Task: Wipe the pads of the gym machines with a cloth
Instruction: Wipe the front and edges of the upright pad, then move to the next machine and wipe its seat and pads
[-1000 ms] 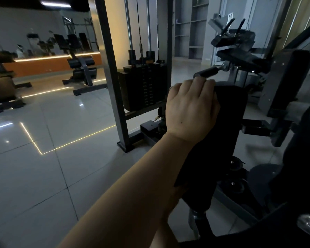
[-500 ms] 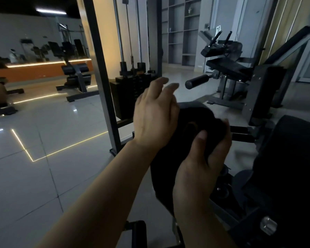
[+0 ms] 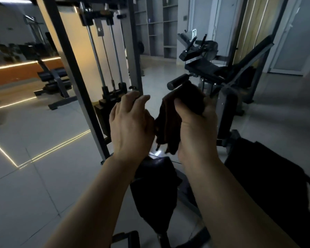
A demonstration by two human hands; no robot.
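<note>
A dark brown cloth hangs bunched in mid-air in front of me. My right hand grips its upper part, thumb on the near side and fingers curled behind it. My left hand is beside the cloth on its left, fingers loosely bent; its thumb side touches the cloth's edge, but whether it pinches the cloth is hidden. Below both hands stands a black upright pad of the machine. A large black seat pad lies at the lower right.
The weight-stack frame with its guide rods rises just left of my hands. Another machine with a roller pad and a slanted bench stands behind the cloth. More benches stand far left on the tiled floor.
Both hands lifted the cloth off the upright pad and up to chest height. The right hand, absent a second ago, now grips the cloth; the left hand came off the pad top.
</note>
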